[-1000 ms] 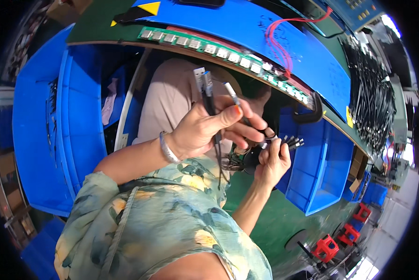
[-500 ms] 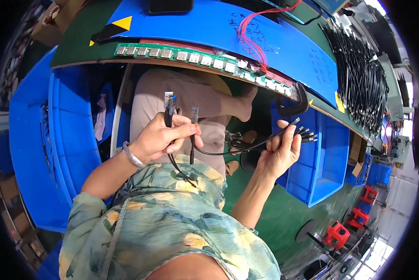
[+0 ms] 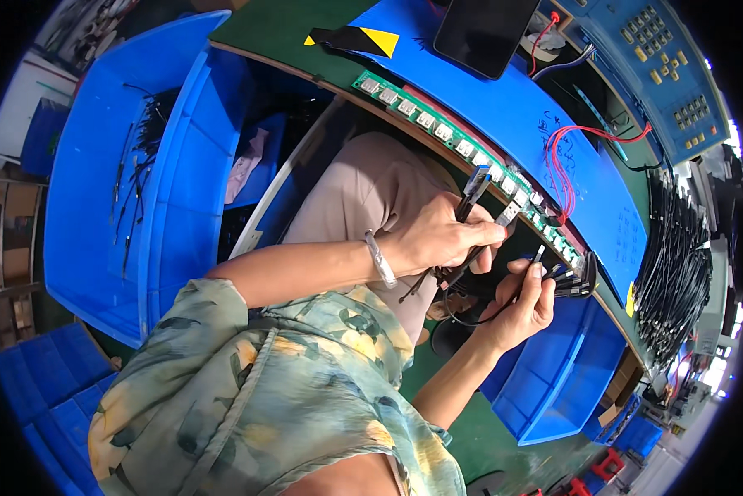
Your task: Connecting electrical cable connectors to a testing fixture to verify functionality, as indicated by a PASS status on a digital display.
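My left hand (image 3: 441, 236) is closed on several black USB cables (image 3: 473, 190), their dark plugs pointing up past the fingers. A single metal USB plug (image 3: 509, 215) sticks out from its thumb and fingertips, close to the sockets on a long green circuit board (image 3: 444, 132); whether it touches one I cannot tell. Lower right, my right hand (image 3: 516, 312) pinches the small metal-tipped end (image 3: 540, 253) of a black cable. More small connector ends (image 3: 571, 281) fan out beside its fingers. The cable loops between both hands.
The board lines the bench edge in front of a blue sheet (image 3: 487, 99). A black phone (image 3: 483, 37) and red wires (image 3: 557, 165) lie there. Many black cables (image 3: 677, 264) hang at the right. Blue bins stand left (image 3: 98, 207) and right (image 3: 545, 397).
The view has turned, so the bench sits nearer on the right. Both hands have moved up to the circuit board and closer together, the left one bringing its USB plug beside the sockets.
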`<state>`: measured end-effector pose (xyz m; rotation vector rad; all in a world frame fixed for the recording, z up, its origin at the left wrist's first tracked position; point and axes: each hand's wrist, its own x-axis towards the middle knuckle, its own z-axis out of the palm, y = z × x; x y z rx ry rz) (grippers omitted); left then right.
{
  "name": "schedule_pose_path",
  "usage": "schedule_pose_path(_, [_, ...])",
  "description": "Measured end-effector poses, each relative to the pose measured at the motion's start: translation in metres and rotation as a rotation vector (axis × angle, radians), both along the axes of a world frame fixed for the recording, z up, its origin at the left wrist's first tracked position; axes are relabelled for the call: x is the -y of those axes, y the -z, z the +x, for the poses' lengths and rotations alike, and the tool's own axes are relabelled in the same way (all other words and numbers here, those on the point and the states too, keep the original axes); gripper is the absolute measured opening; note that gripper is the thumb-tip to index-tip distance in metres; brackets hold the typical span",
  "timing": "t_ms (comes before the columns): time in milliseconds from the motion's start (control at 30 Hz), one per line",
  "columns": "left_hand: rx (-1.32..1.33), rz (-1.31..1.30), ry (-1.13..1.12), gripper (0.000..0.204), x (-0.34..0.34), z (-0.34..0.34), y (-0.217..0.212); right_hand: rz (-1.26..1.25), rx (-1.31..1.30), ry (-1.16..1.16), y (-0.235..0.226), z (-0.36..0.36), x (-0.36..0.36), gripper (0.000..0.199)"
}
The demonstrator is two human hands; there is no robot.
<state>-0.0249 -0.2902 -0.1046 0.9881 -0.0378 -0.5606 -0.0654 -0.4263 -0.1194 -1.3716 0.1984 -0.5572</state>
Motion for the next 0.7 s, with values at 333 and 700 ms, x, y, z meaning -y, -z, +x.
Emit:
schedule_pose_path(333, [-0.053,0.034,-0.076,0.016,0.012,0.001,-0.003,-0.039,-0.077,0.049,0.000,0.007,0.000,0.022])
schedule_pose_path(700, [-0.086,-0.024,-0.084,0.013,0.017,0.006,-0.006,0.032,-0.088,0.082,-0.001,0.010,-0.004,0.019])
